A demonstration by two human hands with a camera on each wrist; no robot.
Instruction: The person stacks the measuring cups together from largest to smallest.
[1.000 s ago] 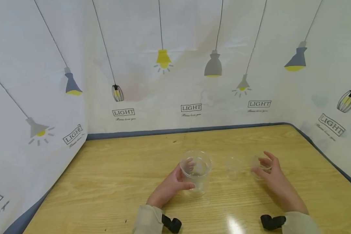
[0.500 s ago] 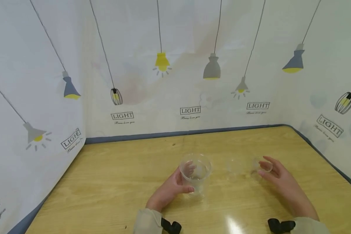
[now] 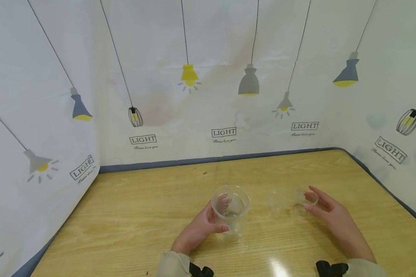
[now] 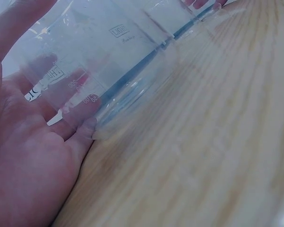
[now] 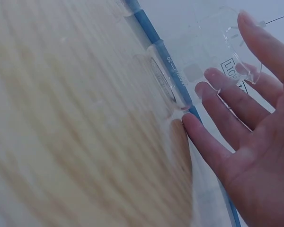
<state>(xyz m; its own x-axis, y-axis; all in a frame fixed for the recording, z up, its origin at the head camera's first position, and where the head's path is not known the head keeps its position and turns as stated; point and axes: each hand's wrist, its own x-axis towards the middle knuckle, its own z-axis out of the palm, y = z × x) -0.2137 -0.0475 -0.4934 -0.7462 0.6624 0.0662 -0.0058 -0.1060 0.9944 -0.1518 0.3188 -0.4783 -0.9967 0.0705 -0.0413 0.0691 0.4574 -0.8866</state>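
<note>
Head view: a person's left hand [image 3: 197,229] grips a large clear cup [image 3: 234,222], thumb in front and fingers curled round the far side. That cup stands upright on the wooden table [image 3: 131,215], near the middle of its width. From the left wrist, printed measuring marks [image 4: 89,97] show through its wall.

Over to the right, the right hand [image 3: 336,219] has its thumb and fingers spread on either side of a small clear cup [image 3: 302,198]; I can't tell whether they press on it. The right wrist view shows the fingers well apart round its rim, the little fingertip down beside the base. Between these two cups, just beside the small one, a middle clear cup [image 3: 276,199] stands on the table, touched by neither hand. Behind everything hangs a white sheet [image 3: 180,115] printed with lamps.
</note>
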